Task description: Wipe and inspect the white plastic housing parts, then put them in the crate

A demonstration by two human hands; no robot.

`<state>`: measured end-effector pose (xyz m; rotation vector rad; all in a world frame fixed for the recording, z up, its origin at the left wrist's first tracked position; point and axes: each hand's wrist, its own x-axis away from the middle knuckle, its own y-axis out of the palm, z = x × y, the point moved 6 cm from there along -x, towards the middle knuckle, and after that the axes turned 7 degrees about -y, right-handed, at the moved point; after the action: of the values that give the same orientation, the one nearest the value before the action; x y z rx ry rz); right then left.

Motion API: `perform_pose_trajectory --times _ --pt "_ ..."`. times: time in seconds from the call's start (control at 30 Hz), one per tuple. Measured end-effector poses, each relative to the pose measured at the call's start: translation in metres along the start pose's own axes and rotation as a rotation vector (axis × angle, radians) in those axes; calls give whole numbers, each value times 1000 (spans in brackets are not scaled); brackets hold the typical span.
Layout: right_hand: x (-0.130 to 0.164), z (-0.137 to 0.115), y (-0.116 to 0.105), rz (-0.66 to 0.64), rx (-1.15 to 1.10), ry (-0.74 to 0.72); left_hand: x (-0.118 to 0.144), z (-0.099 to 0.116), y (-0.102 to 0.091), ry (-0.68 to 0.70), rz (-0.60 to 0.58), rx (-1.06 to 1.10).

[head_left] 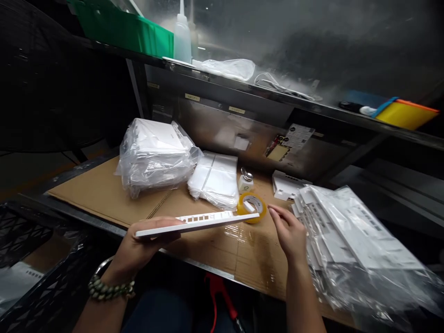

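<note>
My left hand (pixel 140 245) grips one end of a flat white plastic housing panel (pixel 208 224), which has a row of small rectangular cutouts. The panel is held edge-on above the cardboard. My right hand (pixel 290 233) is apart from the panel's far end, with thumb and forefinger pinched together. Whether anything lies between those fingertips is too small to tell. Between the hands, behind the panel's tip, a roll of yellow tape (pixel 262 210) lies on the cardboard. Some small white piece shows inside its ring.
Cardboard (pixel 93 189) covers the bench. Bagged white panels stand in a stack (pixel 156 138) at left and lean in a row (pixel 360 226) at right. Flat plastic bags (pixel 217 178), a pump bottle (pixel 246 181) and another white housing (pixel 286 186) sit behind. A shelf (pixel 222 85) overhangs the back.
</note>
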<state>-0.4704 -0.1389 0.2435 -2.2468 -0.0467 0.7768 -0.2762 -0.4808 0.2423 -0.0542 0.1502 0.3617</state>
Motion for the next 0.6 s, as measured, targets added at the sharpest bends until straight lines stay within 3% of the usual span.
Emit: perform_pose_trajectory --times 0.1,0.2,0.4,0.6 --pt "-49 25 15 -124 177 77 2 3 -5 61 23 -35" --pt "-73 46 32 -258 276 142 5 1 -12 94 73 -87" --pt "-60 29 50 -255 383 50 5 -3 -24 163 87 -144" --pt "-50 23 78 -448 374 12 4 -2 -16 107 104 -58"
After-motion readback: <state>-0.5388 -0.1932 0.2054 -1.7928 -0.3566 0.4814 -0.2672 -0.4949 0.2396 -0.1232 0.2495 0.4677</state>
